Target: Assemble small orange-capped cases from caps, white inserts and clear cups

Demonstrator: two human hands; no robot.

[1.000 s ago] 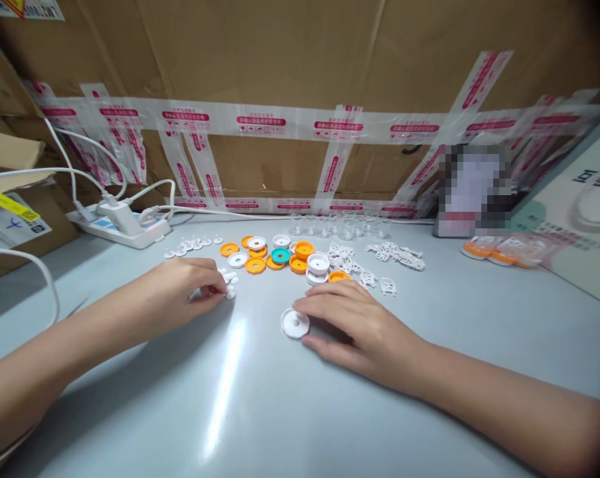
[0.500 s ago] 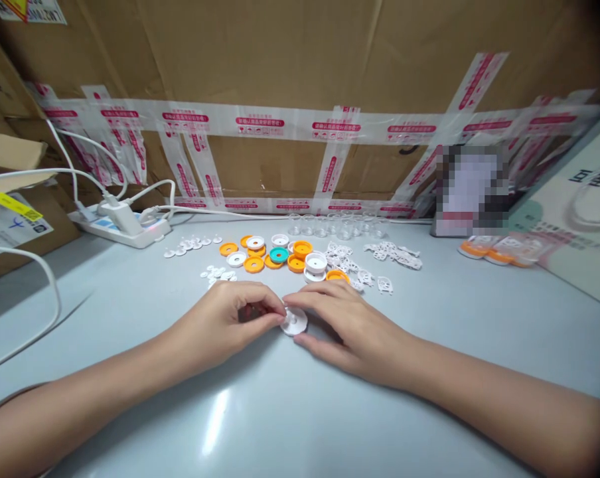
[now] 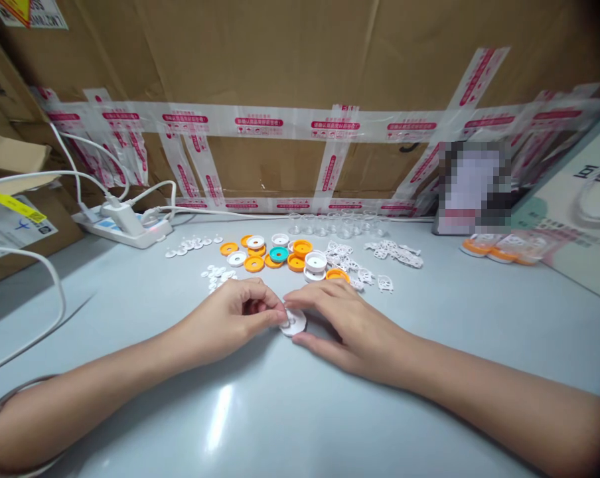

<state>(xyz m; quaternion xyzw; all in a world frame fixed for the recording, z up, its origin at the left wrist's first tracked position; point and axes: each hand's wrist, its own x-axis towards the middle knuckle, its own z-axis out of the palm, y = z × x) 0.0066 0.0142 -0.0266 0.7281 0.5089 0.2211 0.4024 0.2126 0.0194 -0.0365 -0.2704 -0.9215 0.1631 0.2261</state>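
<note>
A round white plastic disc (image 3: pixel 295 324) lies low over the table in front of me. My right hand (image 3: pixel 347 325) grips it by the edge, thumb at the near side and fingertips at the far side. From the left, my left hand (image 3: pixel 245 312) pinches a small white piece against the disc's top; fingertips hide most of that piece. Beyond my hands are orange rings (image 3: pixel 253 264), white rings (image 3: pixel 315 260) and one teal ring (image 3: pixel 279 255). Small white round pieces (image 3: pixel 215 273) lie just behind my left hand.
White lattice-like parts (image 3: pixel 394 252) and clear cups (image 3: pixel 344 229) sit toward the back. A power strip (image 3: pixel 135 232) with cables stands at left, beside a cardboard box (image 3: pixel 26 219). Orange-and-white assembled pieces (image 3: pixel 504 249) lie at right. A large taped carton (image 3: pixel 270 166) forms the back wall.
Both hands stay at the disc with nearly the same grip. My left forearm shows slightly more, with a bracelet now visible. The view has shifted a little.
</note>
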